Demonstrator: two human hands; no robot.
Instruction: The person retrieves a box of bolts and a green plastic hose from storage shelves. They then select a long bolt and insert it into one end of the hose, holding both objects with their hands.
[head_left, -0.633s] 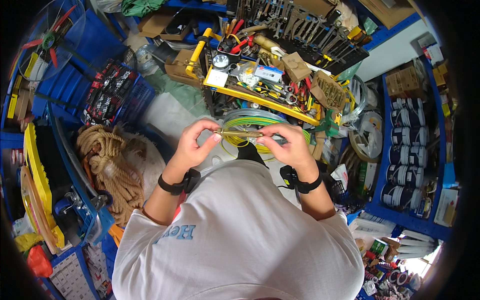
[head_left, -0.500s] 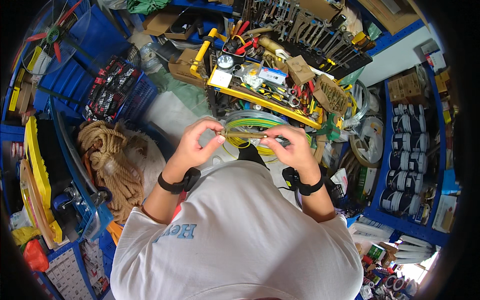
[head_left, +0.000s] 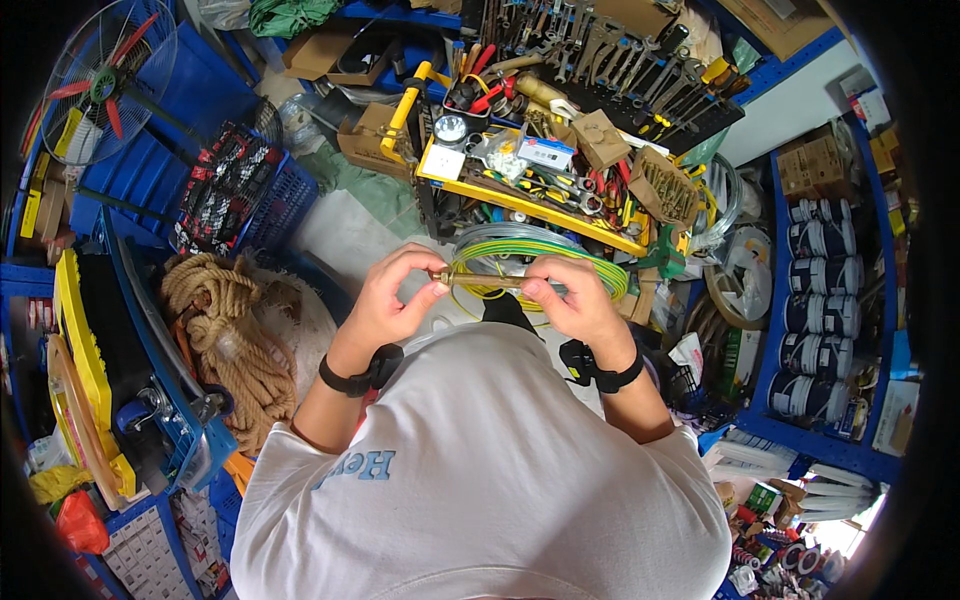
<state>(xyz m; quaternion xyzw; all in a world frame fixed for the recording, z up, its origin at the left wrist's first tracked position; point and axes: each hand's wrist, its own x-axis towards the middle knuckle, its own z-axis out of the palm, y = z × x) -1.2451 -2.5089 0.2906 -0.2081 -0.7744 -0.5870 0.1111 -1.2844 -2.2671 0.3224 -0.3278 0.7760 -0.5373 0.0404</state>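
A brass-coloured expansion bolt (head_left: pixel 487 281) lies level between my two hands, in front of my chest. My left hand (head_left: pixel 390 297) pinches its nut end with thumb and forefinger. The thumb and fingers of my right hand (head_left: pixel 577 300) close over the opposite end, hiding the tip. Beyond the bolt sits a coil of yellow-green wire (head_left: pixel 590 262). Farther off, an open cardboard box (head_left: pixel 664 187) holds several similar brass-coloured bolts.
A yellow tool tray (head_left: pixel 530 207) full of hand tools stands ahead, below a rack of wrenches (head_left: pixel 620 65). Thick rope (head_left: pixel 225 340) and a blue basket (head_left: pixel 285 195) are at left. Wire spools (head_left: pixel 820 270) fill the right shelf. A fan (head_left: pixel 104 85) stands far left.
My right hand has slid inward over the bolt's end, which showed at the fingertips before. My left hand keeps its pinch on the nut end. The whole view has shifted slightly.
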